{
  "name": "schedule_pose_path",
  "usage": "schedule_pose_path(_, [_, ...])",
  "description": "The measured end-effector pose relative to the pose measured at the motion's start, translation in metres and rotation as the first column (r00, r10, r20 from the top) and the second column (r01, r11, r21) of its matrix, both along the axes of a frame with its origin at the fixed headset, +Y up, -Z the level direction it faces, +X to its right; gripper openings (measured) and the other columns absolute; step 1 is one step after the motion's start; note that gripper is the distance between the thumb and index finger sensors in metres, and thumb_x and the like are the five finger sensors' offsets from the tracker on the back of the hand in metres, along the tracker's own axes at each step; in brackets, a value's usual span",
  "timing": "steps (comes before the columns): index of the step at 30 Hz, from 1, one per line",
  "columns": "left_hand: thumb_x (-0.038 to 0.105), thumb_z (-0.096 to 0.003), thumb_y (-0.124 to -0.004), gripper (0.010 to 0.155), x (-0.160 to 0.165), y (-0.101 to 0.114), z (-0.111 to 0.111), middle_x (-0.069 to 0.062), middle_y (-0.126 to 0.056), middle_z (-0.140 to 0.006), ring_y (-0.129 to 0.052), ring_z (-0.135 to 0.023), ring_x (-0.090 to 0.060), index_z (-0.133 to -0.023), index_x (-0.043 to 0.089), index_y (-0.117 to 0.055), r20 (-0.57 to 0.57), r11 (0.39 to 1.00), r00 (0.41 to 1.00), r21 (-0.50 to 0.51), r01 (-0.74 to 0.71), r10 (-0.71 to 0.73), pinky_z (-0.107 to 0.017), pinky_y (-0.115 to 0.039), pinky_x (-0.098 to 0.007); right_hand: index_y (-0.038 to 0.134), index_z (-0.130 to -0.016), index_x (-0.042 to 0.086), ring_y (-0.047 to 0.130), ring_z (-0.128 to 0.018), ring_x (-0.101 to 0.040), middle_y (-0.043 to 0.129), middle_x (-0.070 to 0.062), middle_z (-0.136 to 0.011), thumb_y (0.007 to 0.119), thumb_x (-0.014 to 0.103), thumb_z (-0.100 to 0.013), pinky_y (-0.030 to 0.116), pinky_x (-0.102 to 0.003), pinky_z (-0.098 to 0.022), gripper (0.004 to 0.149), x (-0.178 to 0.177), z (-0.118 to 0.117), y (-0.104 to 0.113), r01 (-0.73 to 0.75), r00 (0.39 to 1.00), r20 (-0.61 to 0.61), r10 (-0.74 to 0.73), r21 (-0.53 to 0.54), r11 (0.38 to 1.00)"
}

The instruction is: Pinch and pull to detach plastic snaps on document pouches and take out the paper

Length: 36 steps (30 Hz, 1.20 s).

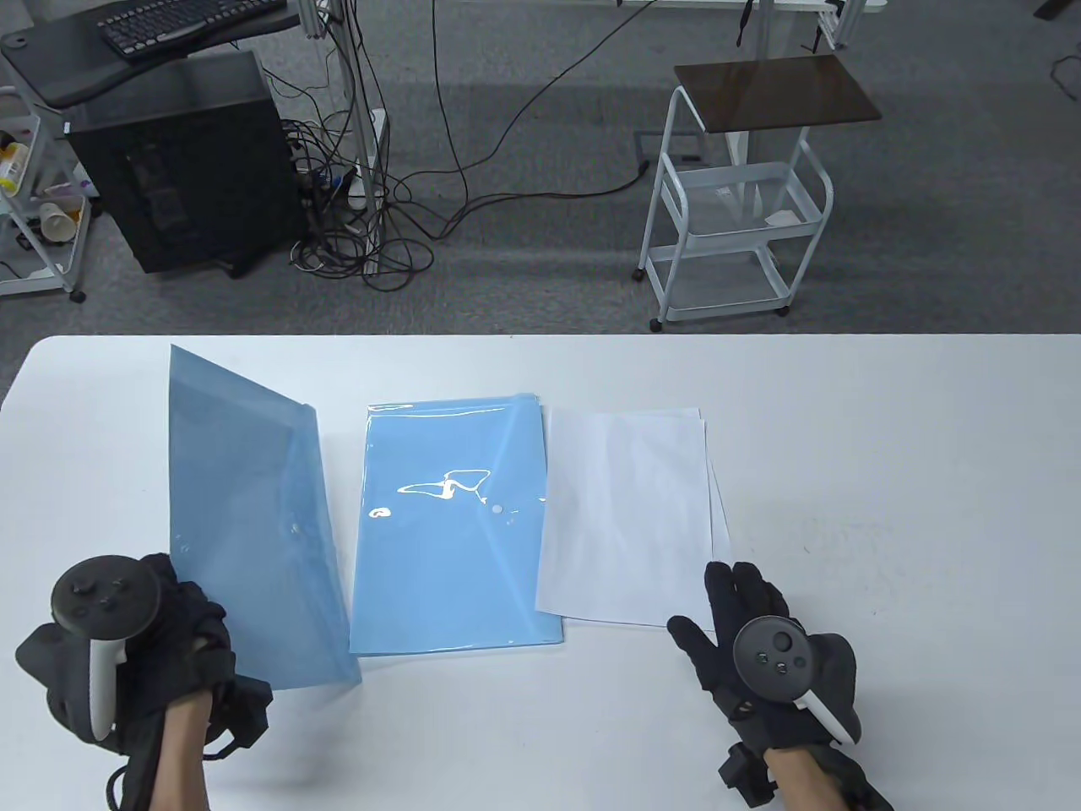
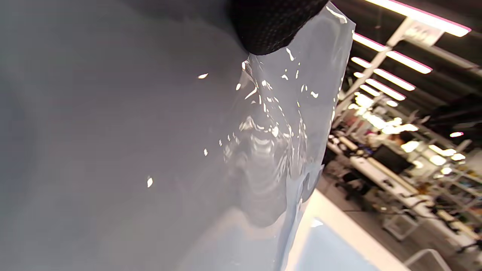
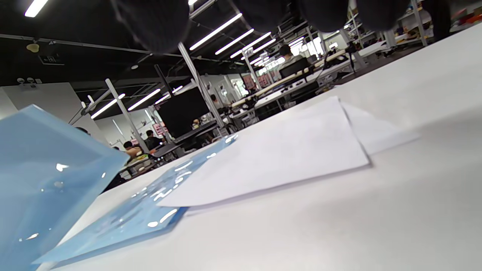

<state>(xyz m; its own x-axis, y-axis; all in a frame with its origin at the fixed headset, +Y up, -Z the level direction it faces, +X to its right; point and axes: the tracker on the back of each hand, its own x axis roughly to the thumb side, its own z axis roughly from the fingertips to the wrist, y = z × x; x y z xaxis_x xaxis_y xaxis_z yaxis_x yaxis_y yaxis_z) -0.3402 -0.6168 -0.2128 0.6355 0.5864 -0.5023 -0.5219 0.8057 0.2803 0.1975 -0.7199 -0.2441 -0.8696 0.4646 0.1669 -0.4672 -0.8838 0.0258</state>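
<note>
Left hand (image 1: 181, 629) fingers clamped on raised translucent blue plastic pouch (image 1: 253, 515), right hand (image 1: 743, 617) fingers spread flat on white table (image 1: 887, 507) beside white paper sheets (image 1: 629, 515), left wrist view alone shows pouch creasing under fingertip (image 2: 271, 28)

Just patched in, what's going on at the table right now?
The left hand holds one blue document pouch raised off the white table by its near edge. The right hand lies open, fingers at the near corner of the stack of white paper. A pile of blue pouches lies flat between them, the top one's snap visible. Whether the held pouch still has paper inside can't be told.
</note>
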Motion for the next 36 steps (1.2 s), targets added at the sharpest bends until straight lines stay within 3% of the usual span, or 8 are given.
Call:
schedule_pose_path(10, [0.020, -0.0559, -0.073, 0.048, 0.023, 0.013, 0.014, -0.008, -0.094, -0.081, -0.110, -0.044, -0.024, -0.102, 0.011, -0.063, 0.099, 0.991, 0.993, 0.110, -0.073, 0.062, -0.033, -0.093, -0.038, 0.045, -0.115, -0.001, 0.052, -0.094, -0.073, 0.045, -0.045, -0.116, 0.064, 0.054, -0.059, 0.049, -0.087, -0.053, 0.080, 0.002, 0.001, 0.001, 0.009, 1.000, 0.007, -0.009, 0.006, 1.000])
schedule_pose_path(15, [0.021, -0.0562, -0.072, 0.049, 0.035, 0.003, 0.014, -0.007, -0.094, -0.082, -0.109, -0.044, -0.023, -0.103, 0.011, -0.061, 0.191, 0.962, 0.957, 0.126, -0.244, 0.218, -0.033, -0.093, -0.037, 0.045, -0.115, -0.001, 0.052, -0.094, -0.073, 0.045, -0.045, -0.116, 0.064, 0.054, -0.059, 0.049, -0.087, -0.053, 0.080, 0.001, 0.001, 0.000, 0.007, 1.000, 0.005, -0.007, 0.004, 1.000])
schedule_pose_path(22, [0.020, -0.0567, -0.070, 0.054, 0.067, -0.047, 0.002, -0.006, -0.092, -0.084, -0.108, -0.047, -0.023, -0.108, 0.010, -0.057, 0.314, 0.838, 0.799, 0.020, -0.545, 0.513, -0.035, -0.093, -0.038, 0.045, -0.115, -0.001, 0.052, -0.094, -0.073, 0.045, -0.045, -0.116, 0.064, 0.054, -0.059, 0.049, -0.087, -0.053, 0.081, 0.000, 0.002, -0.001, 0.003, 1.000, 0.001, -0.003, 0.005, 1.000])
schedule_pose_path(30, [0.020, -0.0576, -0.067, 0.052, 0.103, -0.112, -0.007, -0.005, -0.089, -0.086, -0.107, -0.049, -0.022, -0.107, 0.010, -0.055, 0.306, 0.726, 0.663, -0.191, -0.660, 0.683, -0.038, -0.092, -0.037, 0.045, -0.114, -0.001, 0.053, -0.094, -0.073, 0.045, -0.045, -0.116, 0.064, 0.054, -0.059, 0.049, -0.087, -0.053, 0.080, -0.001, 0.002, -0.001, 0.003, 1.000, -0.004, -0.003, 0.008, 1.000])
schedule_pose_path(33, [0.020, -0.0578, -0.066, 0.051, 0.115, -0.132, -0.008, -0.005, -0.087, -0.087, -0.107, -0.050, -0.022, -0.106, 0.009, -0.054, 0.285, 0.711, 0.651, -0.255, -0.656, 0.703, -0.038, -0.092, -0.038, 0.045, -0.115, -0.001, 0.053, -0.094, -0.073, 0.046, -0.045, -0.116, 0.064, 0.054, -0.059, 0.049, -0.087, -0.053, 0.080, -0.001, 0.002, -0.001, 0.001, 1.000, -0.004, -0.001, 0.007, 1.000])
schedule_pose_path(36, [0.020, -0.0577, -0.066, 0.051, 0.123, -0.140, -0.009, -0.006, -0.087, -0.087, -0.107, -0.050, -0.021, -0.106, 0.008, -0.054, 0.281, 0.759, 0.706, -0.287, -0.584, 0.650, -0.038, -0.093, -0.037, 0.045, -0.114, -0.001, 0.053, -0.094, -0.073, 0.046, -0.045, -0.116, 0.064, 0.054, -0.059, 0.049, -0.087, -0.053, 0.080, -0.001, 0.002, -0.002, -0.002, 1.000, -0.004, 0.002, 0.005, 1.000])
